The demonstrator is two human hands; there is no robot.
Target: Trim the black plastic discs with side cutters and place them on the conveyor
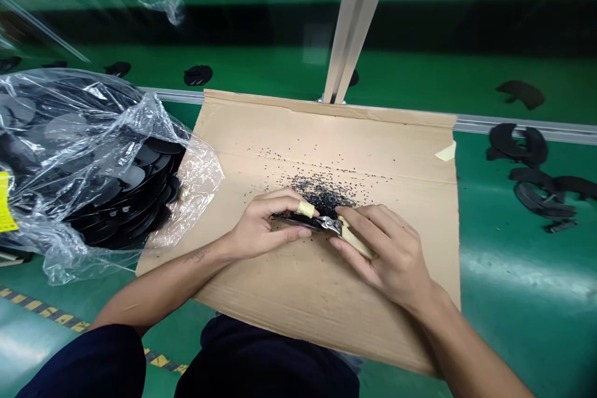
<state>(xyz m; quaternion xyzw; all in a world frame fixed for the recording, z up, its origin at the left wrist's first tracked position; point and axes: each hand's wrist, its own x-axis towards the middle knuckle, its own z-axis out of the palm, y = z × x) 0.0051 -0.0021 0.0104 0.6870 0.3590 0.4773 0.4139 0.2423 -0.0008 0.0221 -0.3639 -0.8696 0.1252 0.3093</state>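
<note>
I watch through the head camera and see two bare hands close together over a big sheet of brown cardboard (280, 289). The left hand (256, 227) is pinching a thin black part (296, 219) between its thumb and fingers, and one finger has a band of yellow tape (305, 209) around it. The right hand (396, 258) is wrapped around some small cutters (345, 232) with pale yellow handles. I see their shiny metal end right by the black part, but I cannot tell if the blades are touching it. The part is above the middle of the cardboard, just on my side of a messy pile of tiny black bits (321, 188). More bits are scattered around the pile. On my left, a clear plastic bag (198, 202) has lots of flat black pieces (133, 199) in it, and its edge lies over the cardboard. On my right, some curved black pieces (543, 193) lie on a green surface (517, 311). A metal post (357, 25) stands behind the cardboard.
</note>
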